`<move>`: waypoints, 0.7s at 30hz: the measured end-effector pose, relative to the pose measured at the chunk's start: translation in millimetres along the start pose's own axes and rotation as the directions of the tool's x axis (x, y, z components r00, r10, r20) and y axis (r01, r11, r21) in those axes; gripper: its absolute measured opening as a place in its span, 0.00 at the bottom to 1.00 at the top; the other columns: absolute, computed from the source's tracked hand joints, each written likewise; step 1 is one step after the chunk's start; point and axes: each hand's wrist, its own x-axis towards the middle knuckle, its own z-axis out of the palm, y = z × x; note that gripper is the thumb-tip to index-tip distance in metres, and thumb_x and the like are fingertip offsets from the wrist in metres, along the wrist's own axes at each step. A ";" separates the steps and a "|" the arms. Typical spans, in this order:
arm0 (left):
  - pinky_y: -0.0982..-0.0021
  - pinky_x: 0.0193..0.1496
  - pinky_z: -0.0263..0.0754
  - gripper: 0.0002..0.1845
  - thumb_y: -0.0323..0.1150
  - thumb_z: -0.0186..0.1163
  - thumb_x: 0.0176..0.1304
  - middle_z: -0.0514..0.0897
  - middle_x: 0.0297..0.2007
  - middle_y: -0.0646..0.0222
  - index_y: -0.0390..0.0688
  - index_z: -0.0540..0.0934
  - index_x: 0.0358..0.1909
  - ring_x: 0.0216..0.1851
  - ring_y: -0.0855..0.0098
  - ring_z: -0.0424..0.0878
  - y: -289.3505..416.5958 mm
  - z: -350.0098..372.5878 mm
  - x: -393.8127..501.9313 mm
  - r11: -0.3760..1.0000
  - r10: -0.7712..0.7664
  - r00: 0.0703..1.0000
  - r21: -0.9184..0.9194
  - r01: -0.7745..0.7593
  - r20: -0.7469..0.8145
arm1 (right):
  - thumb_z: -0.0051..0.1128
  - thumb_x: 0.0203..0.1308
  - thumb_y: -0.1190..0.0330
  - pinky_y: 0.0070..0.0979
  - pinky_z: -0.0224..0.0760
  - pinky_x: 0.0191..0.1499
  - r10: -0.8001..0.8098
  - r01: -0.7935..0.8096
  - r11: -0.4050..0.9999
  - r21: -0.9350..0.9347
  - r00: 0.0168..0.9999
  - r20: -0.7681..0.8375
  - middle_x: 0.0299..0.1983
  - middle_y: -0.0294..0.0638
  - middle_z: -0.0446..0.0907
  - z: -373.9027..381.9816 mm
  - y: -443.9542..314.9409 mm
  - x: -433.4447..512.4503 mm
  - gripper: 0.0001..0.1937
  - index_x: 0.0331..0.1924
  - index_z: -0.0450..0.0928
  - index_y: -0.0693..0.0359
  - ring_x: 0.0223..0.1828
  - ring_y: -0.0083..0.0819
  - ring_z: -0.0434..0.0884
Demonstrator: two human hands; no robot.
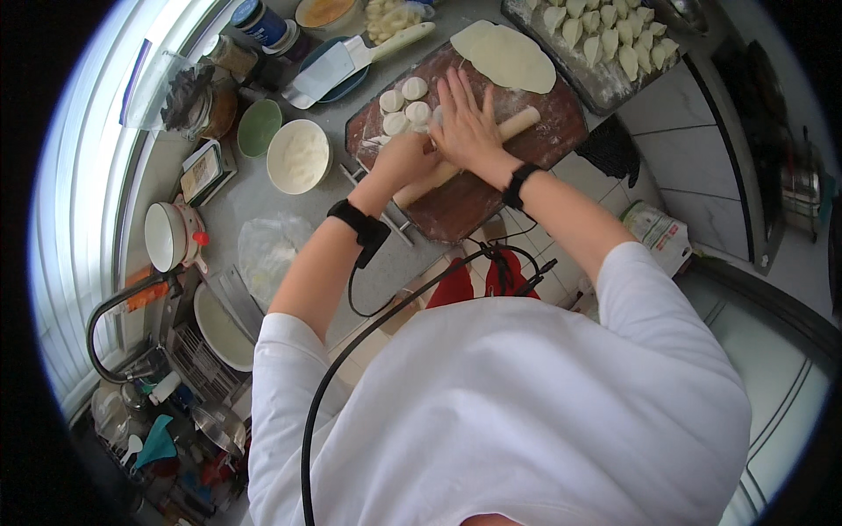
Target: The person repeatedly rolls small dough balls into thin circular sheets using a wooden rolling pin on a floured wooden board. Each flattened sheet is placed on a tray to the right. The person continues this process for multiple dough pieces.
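My right hand lies palm down over a wooden cutting board, fingers straight and spread, partly covering a small round dough piece. My left hand is curled beside its thumb; what the curled fingers touch is hidden. A wooden rolling pin runs slantwise under my right palm and wrist, its near end by my left wrist. Several floured dough pieces sit on the board just beyond my left hand. Thin rolled dough wrappers overlap at the board's far end.
A floured tray of several folded dumplings stands at the far right. Left of the board are a bowl of flour, a green bowl, a cleaver and a plastic bag. A black cable crosses my front.
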 end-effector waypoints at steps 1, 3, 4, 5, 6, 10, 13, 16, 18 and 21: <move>0.56 0.41 0.80 0.11 0.34 0.67 0.56 0.87 0.33 0.50 0.36 0.84 0.36 0.36 0.48 0.86 1.6 0.0 1.3 1.000 0.004 1.000 0.023 -0.004 -0.007 | 0.50 0.70 0.56 0.65 0.44 0.74 -0.004 0.007 1.000 0.026 0.995 -0.097 0.76 0.58 0.57 3.4 -1.8 9.6 0.32 0.70 0.63 0.69 0.80 0.55 0.52; 0.54 0.44 0.80 0.09 0.34 0.66 0.57 0.88 0.34 0.51 0.38 0.85 0.34 0.39 0.49 0.86 2.5 -0.6 2.9 0.997 0.026 1.000 0.068 -0.027 0.004 | 0.49 0.71 0.56 0.63 0.42 0.76 0.036 -0.036 0.998 0.054 0.999 0.005 0.76 0.58 0.58 0.3 -2.6 2.4 0.33 0.72 0.61 0.70 0.80 0.53 0.52; 0.54 0.44 0.80 0.09 0.34 0.65 0.57 0.88 0.35 0.51 0.38 0.85 0.34 0.40 0.48 0.86 1.0 -1.6 2.3 0.996 0.029 0.999 0.080 -0.031 0.028 | 0.50 0.71 0.56 0.62 0.42 0.76 0.039 -0.044 0.996 0.072 0.996 0.076 0.76 0.58 0.58 -2.6 -0.9 -6.4 0.33 0.72 0.61 0.71 0.80 0.53 0.52; 0.54 0.45 0.80 0.09 0.34 0.65 0.57 0.87 0.35 0.51 0.39 0.85 0.35 0.40 0.48 0.86 -2.4 -4.0 0.5 0.995 0.033 0.998 0.091 -0.037 0.050 | 0.50 0.71 0.56 0.61 0.42 0.77 0.060 -0.073 0.995 0.061 0.978 0.198 0.76 0.58 0.58 -11.6 2.8 -28.1 0.33 0.72 0.61 0.71 0.80 0.53 0.52; 0.54 0.45 0.80 0.09 0.34 0.65 0.57 0.87 0.36 0.51 0.39 0.85 0.35 0.41 0.48 0.86 -5.9 -6.5 -0.1 0.994 0.038 0.997 0.099 -0.045 0.072 | 0.51 0.71 0.55 0.57 0.42 0.78 0.032 -0.038 0.999 0.018 0.966 0.258 0.76 0.58 0.58 -18.1 7.8 -48.3 0.34 0.71 0.62 0.72 0.80 0.52 0.53; 0.54 0.40 0.79 0.11 0.33 0.68 0.56 0.86 0.32 0.50 0.35 0.83 0.35 0.35 0.48 0.85 -16.0 -11.8 6.0 0.996 -0.008 0.962 0.087 0.033 -0.275 | 0.52 0.72 0.52 0.46 0.46 0.79 -0.088 0.055 0.988 0.146 0.967 0.237 0.76 0.57 0.58 -42.8 34.5 -107.0 0.36 0.72 0.62 0.74 0.80 0.52 0.53; 0.54 0.39 0.78 0.12 0.35 0.69 0.57 0.86 0.30 0.51 0.35 0.83 0.35 0.34 0.50 0.86 -12.2 -6.1 11.9 0.992 -0.089 0.981 0.077 0.103 -0.171 | 0.52 0.71 0.53 0.45 0.48 0.78 -0.048 0.011 0.990 0.141 0.965 0.257 0.76 0.56 0.58 -46.8 42.9 -103.0 0.35 0.70 0.63 0.74 0.79 0.53 0.54; 0.56 0.37 0.78 0.14 0.37 0.69 0.57 0.86 0.29 0.51 0.35 0.84 0.35 0.33 0.52 0.86 -4.5 -1.3 13.6 0.979 -0.165 0.941 -0.068 0.193 0.295 | 0.53 0.69 0.55 0.45 0.51 0.77 -0.014 -0.001 0.997 0.072 0.979 0.203 0.75 0.56 0.59 -35.0 35.1 -63.1 0.33 0.68 0.65 0.73 0.78 0.53 0.56; 0.54 0.42 0.80 0.15 0.39 0.68 0.56 0.87 0.34 0.49 0.35 0.85 0.36 0.38 0.49 0.86 1.4 2.1 15.1 0.995 -0.095 0.981 -0.010 0.098 0.171 | 0.56 0.67 0.57 0.46 0.54 0.76 -0.001 0.009 0.998 -0.059 0.991 0.134 0.74 0.55 0.61 -20.7 26.9 -31.2 0.32 0.68 0.66 0.71 0.77 0.51 0.58; 0.54 0.44 0.81 0.16 0.39 0.68 0.55 0.88 0.36 0.49 0.36 0.86 0.37 0.39 0.48 0.87 6.9 4.7 23.3 0.992 -0.103 0.989 0.080 0.095 0.110 | 0.56 0.66 0.58 0.47 0.52 0.76 0.037 -0.040 0.999 -0.019 0.993 -0.112 0.74 0.55 0.62 2.5 20.2 8.6 0.31 0.67 0.67 0.71 0.77 0.51 0.58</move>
